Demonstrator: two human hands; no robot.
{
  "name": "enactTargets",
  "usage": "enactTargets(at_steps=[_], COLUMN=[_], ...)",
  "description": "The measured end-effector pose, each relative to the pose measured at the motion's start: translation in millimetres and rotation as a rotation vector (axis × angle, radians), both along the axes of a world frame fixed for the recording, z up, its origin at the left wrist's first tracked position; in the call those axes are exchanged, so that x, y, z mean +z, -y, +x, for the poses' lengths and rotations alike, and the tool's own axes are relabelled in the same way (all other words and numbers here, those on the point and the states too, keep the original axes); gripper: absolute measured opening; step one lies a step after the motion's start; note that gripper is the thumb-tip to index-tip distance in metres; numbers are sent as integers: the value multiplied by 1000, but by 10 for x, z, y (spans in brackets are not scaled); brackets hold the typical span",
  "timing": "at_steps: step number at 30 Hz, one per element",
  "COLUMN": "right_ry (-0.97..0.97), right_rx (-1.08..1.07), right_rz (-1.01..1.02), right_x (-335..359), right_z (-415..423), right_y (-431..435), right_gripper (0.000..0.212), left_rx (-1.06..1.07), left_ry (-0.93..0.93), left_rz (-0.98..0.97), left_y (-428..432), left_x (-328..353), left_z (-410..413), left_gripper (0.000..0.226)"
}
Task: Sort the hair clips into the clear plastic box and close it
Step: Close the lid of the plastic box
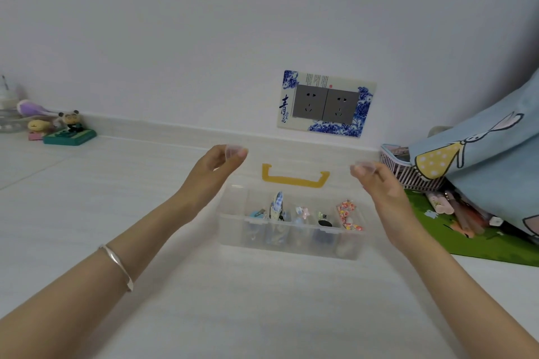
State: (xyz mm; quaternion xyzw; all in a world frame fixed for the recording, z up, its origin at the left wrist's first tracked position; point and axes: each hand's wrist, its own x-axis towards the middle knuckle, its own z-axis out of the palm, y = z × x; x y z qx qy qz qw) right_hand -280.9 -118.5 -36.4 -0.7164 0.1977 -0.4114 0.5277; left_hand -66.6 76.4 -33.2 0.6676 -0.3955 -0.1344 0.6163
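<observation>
A clear plastic box [288, 239] stands on the white surface with several hair clips [348, 214] upright in its compartments. Its clear lid [294, 154] is raised behind it and carries a yellow handle [295, 176]. My left hand [217, 167] pinches the lid's upper left corner. At the upper right corner my right hand [376, 181] pinches the lid as well. Both hands hold the lid up above the box's back edge.
A blue-and-white double socket plate [325, 103] is on the wall behind. Small figurines [68, 128] sit far left. At the right lie a pink striped basket [408, 172], a blue cartoon cloth [481, 160] and a green mat [481, 239] with small items.
</observation>
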Motion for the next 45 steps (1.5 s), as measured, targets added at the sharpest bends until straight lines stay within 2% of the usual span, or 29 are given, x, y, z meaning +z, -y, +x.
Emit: enactTargets(at_steps=[3,6,10,14,18,22,25,30,36,39,45], right_ry=[-4,-102,-203,-226,-223,-196,-180,-158,-217,-261,-375], right_rx=[26,29,38,9,9,2,-13,-41,-65,-142,-382], right_rz=[-89,-266,-448,-539,-577,-569,-580,-595,-704,-727,-903], right_x=[-12,-89,-226,-339,-405,-430,-456,-495,-497,-469,-394], right_z=[-96,-194,-252,-272,-272,-267,-253,-239,-209,-194,-166], right_y=[-77,-166,-272,-299,-294,-306,-288,-273,-158,16,612], right_gripper=[39,28,33,35,34,34,32,29,38,36,26], left_rx=[-22,-54,-85,-109,-95,-70,-60,-34,-6,-15,-13], left_ry=[94,225,451,559,600,640,664,716,734,740,749], left_rz=[14,68,213,251,251,245,246,255,245,263,309], left_y=[-122,-225,-308,-335,-356,-342,-333,-324,-188,66,813], left_x=[17,-58,-168,-245,-290,-311,-332,-350,-348,-322,-277], left_z=[-63,-97,-119,-148,-143,-160,-144,-129,-91,-77,-3], left_gripper=[44,35,41,46,70,48,42,44,45,45,44])
